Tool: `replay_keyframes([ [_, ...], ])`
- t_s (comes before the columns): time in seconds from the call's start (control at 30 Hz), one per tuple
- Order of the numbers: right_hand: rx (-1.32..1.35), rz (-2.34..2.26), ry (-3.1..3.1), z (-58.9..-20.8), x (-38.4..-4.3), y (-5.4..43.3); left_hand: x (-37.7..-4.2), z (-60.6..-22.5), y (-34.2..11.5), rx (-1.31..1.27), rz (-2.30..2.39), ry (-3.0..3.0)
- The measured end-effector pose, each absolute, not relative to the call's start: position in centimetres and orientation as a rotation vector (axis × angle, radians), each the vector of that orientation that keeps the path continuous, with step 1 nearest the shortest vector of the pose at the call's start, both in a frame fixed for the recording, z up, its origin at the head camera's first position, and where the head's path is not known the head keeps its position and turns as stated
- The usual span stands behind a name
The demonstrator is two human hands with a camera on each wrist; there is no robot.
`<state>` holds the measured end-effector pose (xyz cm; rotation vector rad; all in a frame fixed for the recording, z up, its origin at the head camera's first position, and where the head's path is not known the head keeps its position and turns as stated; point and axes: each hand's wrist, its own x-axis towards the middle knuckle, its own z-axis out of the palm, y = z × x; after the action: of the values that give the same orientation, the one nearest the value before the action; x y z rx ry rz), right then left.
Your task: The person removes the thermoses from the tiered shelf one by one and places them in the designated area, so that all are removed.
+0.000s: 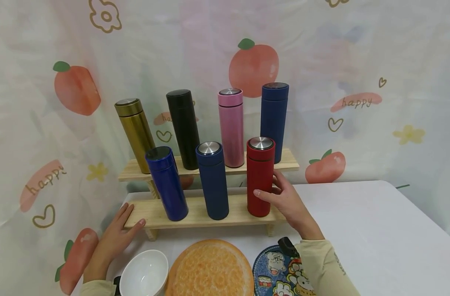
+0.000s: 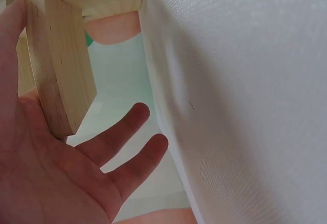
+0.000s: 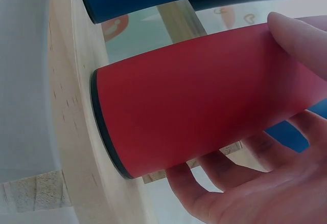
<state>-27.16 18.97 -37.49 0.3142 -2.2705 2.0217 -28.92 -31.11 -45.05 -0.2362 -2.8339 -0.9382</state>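
A red thermos flask (image 1: 260, 181) with a silver lid top stands upright at the right of the lower tier of a wooden two-tier shelf (image 1: 156, 213). My right hand (image 1: 287, 201) grips it from the right, thumb across the front and fingers around the far side. The right wrist view shows the flask's dark base ring right at the board. At the shelf's left end, my left hand (image 1: 115, 236) rests on the lower board, thumb over its top face. In the left wrist view two fingers (image 2: 138, 168) stretch out straight below the board end.
Left of the red flask stand a navy flask (image 1: 213, 185) and a glossy blue one (image 1: 167, 187). The upper tier bears gold (image 1: 136, 135), black (image 1: 183, 129), pink (image 1: 231, 129) and navy (image 1: 274, 119) flasks. In front lie a white bowl (image 1: 145, 273), a round tan mat (image 1: 210, 271) and a patterned blue mat (image 1: 263, 267).
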Motion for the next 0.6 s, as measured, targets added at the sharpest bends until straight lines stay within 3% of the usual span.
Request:
replay_keyframes([
  [0.6, 0.279, 1.889, -2.324, -37.07, -26.52, 19.75, -29.02, -45.07, -31.21, -0.237, -0.942, -2.834],
])
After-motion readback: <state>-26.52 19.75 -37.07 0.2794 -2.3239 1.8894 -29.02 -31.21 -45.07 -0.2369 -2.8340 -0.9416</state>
